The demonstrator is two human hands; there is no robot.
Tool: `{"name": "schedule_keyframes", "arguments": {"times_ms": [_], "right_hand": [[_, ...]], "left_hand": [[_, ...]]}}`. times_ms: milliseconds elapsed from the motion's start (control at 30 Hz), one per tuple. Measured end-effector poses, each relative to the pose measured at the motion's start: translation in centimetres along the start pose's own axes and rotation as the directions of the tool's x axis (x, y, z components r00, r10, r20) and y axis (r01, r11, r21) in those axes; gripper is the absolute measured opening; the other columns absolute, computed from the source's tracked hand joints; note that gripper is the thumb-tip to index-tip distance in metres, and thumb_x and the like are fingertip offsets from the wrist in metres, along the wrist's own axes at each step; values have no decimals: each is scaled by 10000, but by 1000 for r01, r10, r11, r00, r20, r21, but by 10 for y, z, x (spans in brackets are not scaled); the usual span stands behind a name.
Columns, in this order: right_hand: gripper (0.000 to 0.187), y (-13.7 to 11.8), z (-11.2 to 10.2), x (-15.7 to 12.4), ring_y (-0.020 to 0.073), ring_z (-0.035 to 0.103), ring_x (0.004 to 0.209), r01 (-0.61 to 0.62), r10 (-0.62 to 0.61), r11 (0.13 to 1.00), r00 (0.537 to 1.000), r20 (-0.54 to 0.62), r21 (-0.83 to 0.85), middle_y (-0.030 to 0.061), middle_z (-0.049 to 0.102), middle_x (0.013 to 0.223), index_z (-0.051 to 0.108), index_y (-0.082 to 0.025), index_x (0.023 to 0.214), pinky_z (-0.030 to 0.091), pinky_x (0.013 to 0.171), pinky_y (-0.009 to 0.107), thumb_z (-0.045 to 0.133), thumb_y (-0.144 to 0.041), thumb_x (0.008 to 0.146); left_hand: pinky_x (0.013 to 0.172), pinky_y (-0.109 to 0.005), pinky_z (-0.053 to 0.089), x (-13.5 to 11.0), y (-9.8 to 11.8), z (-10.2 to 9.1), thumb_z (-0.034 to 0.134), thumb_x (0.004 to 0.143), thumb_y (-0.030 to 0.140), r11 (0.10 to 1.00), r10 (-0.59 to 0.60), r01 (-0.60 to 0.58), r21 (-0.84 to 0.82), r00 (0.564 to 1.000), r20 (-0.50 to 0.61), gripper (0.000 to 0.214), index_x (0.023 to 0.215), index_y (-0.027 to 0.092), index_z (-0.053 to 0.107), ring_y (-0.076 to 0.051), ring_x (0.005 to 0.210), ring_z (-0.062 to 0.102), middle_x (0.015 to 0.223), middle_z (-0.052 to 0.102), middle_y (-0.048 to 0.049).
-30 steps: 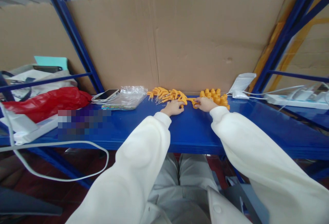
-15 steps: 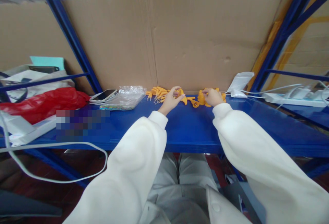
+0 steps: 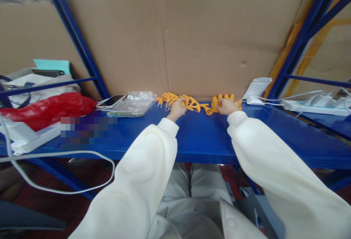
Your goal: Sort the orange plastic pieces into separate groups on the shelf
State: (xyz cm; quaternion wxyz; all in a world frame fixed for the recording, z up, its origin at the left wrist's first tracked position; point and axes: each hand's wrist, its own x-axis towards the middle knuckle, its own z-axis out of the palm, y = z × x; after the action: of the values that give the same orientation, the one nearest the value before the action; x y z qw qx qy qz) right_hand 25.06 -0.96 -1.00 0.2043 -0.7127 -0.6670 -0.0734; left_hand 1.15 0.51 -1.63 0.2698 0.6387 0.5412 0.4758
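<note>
Branching orange plastic pieces (image 3: 192,102) lie in a row at the back of the blue shelf, some with thin metal chains (image 3: 168,105). My left hand (image 3: 177,110) is among them, its fingers curled down and pressed together at an orange piece; what is between the fingertips is too small to make out. To the right, my right hand (image 3: 228,106) rests against a cluster of orange cup-shaped pieces (image 3: 226,97), fingers bent around one at the cluster's left side. A round, hollow orange piece (image 3: 209,111) lies just left of that hand.
A clear plastic bag (image 3: 137,104) and a phone (image 3: 113,101) with a white cable lie to the left. Farther left are a red bag (image 3: 52,109) and a white cable loop. A white adapter (image 3: 255,100) and a power strip (image 3: 315,106) sit right. Cardboard (image 3: 203,41) stands behind.
My left hand has let go of a curved orange piece, which now lies among the others, and has moved left and closed. My right hand has shifted slightly, its fingers lower against the cups.
</note>
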Motion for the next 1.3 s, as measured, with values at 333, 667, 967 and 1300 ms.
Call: {"name": "schedule_keyframes", "arguments": {"times_ms": [333, 667, 967, 1300], "right_hand": [[389, -1, 7, 0, 434, 411, 1388, -8, 7, 999, 1000, -29, -35, 195, 581, 1412, 715, -171, 1176, 354, 1086, 660, 602, -406, 887], [289, 4, 23, 5, 435, 360, 1411, 34, -33, 999, 999, -26, 35, 99, 566, 1430, 779, -268, 1017, 218, 1094, 784, 648, -429, 816], [370, 3, 32, 6, 438, 255, 1496, 63, -64, 998, 998, 30, 17, 97, 494, 1518, 736, -284, 1143, 97, 1101, 831, 664, -469, 831], [519, -3, 39, 5, 438, 197, 1537, 109, -110, 991, 994, -8, -76, 153, 424, 1601, 610, -250, 1394, 51, 1099, 845, 548, -461, 924]], "left_hand": [[961, -343, 541, -3, -13, -8, 610, 720, 6, 754, 169, -230, 615, 973, 157, 404, 1069, 181, 715, -261, 1065, 704, 1044, 761, -89], [937, -335, 524, -7, -4, -6, 577, 768, -26, 855, 162, -196, 479, 980, 111, 312, 990, 178, 660, -252, 1043, 697, 1033, 743, -87], [950, -371, 541, 0, -15, -3, 601, 691, -2, 884, 195, -222, 411, 975, 107, 255, 842, 199, 647, -254, 1014, 695, 939, 730, -60], [968, -385, 545, -4, -10, -3, 600, 715, -8, 877, 184, -220, 427, 975, 126, 262, 866, 189, 683, -274, 1037, 704, 976, 749, -75]]}}
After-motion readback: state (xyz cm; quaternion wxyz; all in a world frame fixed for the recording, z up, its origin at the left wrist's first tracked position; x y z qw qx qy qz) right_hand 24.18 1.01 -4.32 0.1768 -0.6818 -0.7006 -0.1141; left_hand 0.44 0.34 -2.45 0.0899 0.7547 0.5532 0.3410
